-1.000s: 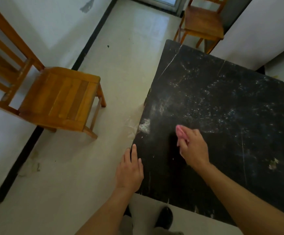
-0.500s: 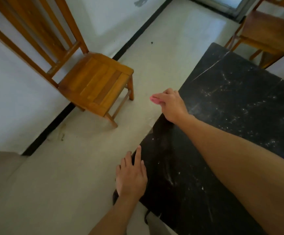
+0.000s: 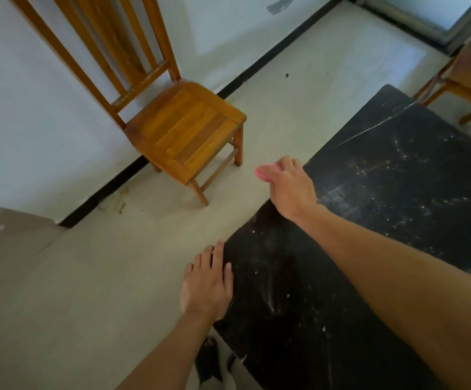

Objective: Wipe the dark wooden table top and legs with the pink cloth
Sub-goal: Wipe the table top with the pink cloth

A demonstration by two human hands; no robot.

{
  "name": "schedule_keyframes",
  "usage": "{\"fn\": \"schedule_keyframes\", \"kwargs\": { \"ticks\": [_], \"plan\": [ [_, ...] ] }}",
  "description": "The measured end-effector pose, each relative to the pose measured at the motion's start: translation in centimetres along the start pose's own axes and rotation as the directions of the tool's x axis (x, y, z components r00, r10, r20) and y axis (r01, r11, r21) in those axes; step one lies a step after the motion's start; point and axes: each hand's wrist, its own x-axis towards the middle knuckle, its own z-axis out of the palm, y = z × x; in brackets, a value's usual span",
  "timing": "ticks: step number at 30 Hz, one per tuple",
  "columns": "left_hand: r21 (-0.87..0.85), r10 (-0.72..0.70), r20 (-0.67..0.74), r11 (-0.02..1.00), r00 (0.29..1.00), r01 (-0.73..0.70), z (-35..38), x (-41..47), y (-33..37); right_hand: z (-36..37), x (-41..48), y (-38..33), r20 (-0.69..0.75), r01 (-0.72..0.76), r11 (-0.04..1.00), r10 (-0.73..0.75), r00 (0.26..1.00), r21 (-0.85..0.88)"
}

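The dark wooden table [image 3: 383, 209] fills the right side, its top scratched and dotted with white specks and dust. My right hand [image 3: 290, 187] reaches past the table's left edge, closed on the pink cloth [image 3: 263, 173], of which only a small end shows beyond my fingers. My left hand [image 3: 207, 282] lies flat on the near left edge of the table top, fingers together, holding nothing. The table legs are hidden below the top.
A light wooden chair [image 3: 183, 130] stands against the white wall to the left. A second wooden chair [image 3: 470, 80] sits beyond the table's far corner. Pale floor [image 3: 116, 277] runs between chair and table. A dark shoe [image 3: 209, 358] shows below my left arm.
My right hand with the cloth swept from the table top leftward to and over the left edge. My view turned left, bringing the chair closer to centre. The left hand stayed put.
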Motion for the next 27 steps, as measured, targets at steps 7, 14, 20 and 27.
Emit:
{"fn": "schedule_keyframes", "kwargs": {
  "ticks": [7,14,20,27],
  "plan": [
    [-0.038,-0.019,-0.055,0.999,0.998,0.017,0.3,-0.1,0.0,1.3,-6.8,0.1,0.099,0.249,0.969,-0.247,0.964,-0.005],
    [-0.009,-0.126,-0.045,0.992,0.991,0.125,0.5,-0.7,-0.1,-2.2,-12.3,1.9,0.022,0.309,0.951,-0.308,0.951,-0.030],
    [-0.023,-0.187,-0.062,0.982,0.980,0.186,1.0,-2.2,0.1,0.7,-23.7,1.3,0.385,0.692,0.722,-0.636,0.669,-0.008],
    [-0.023,-0.190,-0.065,0.982,0.980,0.189,1.5,-2.2,-0.1,0.5,-3.3,-0.7,0.026,-0.033,0.995,0.036,0.999,-0.090]
  ]
}}
